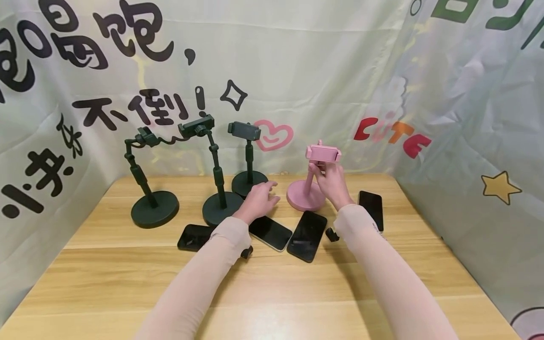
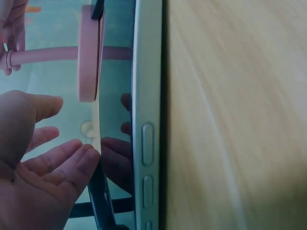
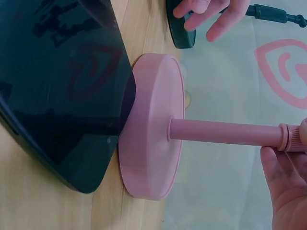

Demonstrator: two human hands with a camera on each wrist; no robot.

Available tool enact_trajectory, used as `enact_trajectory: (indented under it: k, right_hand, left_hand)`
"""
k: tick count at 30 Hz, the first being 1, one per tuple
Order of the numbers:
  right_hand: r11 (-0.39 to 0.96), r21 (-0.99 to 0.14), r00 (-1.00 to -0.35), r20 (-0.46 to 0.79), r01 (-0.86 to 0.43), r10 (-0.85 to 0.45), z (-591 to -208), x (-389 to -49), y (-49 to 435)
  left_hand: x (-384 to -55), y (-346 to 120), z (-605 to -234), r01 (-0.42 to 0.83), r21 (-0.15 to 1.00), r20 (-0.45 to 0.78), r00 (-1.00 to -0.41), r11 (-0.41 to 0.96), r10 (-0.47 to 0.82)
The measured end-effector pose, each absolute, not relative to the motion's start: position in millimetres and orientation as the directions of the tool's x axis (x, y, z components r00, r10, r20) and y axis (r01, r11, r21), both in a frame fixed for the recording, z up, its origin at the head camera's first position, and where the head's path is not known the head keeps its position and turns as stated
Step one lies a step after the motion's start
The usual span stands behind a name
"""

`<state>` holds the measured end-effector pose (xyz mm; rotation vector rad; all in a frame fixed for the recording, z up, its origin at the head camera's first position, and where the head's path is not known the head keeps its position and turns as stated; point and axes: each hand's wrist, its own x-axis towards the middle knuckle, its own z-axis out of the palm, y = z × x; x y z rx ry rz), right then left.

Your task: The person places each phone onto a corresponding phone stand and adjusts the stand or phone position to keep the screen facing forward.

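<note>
Head view, and the pink stand (image 1: 307, 199) was seen upright toward the far right of the counter (image 1: 280, 302), its ribbed collar pinched by the fingers of the right hand (image 1: 333, 182)! Further left, the left hand (image 1: 259, 200) was held out, thumb apart and fingers loosely spread, just beyond a phone with a silver edge (image 1: 271, 233). On the near side of the pink stand, a black phone (image 1: 307, 236) was laid slantwise. Three dark stands (image 1: 155, 210) were grouped at the far left, and two more phones (image 1: 193, 237) were laid flat, one toward the left, one toward the right.
</note>
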<state>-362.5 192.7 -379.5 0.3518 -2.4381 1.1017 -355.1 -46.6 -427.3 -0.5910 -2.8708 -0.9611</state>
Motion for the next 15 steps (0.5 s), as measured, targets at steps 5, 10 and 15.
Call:
enact_trajectory:
  k: [5,10,15]
  right_hand:
    - [0.647,-0.649,-0.867,0.498,-0.401,-0.038,-379.7,-362.9,192.4]
    - [0.643,-0.656,-0.869,0.494,-0.395,-0.030,-379.2,-363.1,193.0]
    - [0.597,-0.702,-0.884,0.467,-0.387,-0.024,-377.3,-363.9,193.8]
  left_hand:
    - [-357.7,-41.9,-429.2,0.354,0.586,0.138,-0.930,0.729,0.340]
    - [-360.0,-37.2,-430.7,0.364,0.574,0.132,-0.925,0.734,0.356]
    - [-361.4,-31.5,-429.3,0.378,0.551,0.125,-0.919,0.744,0.375]
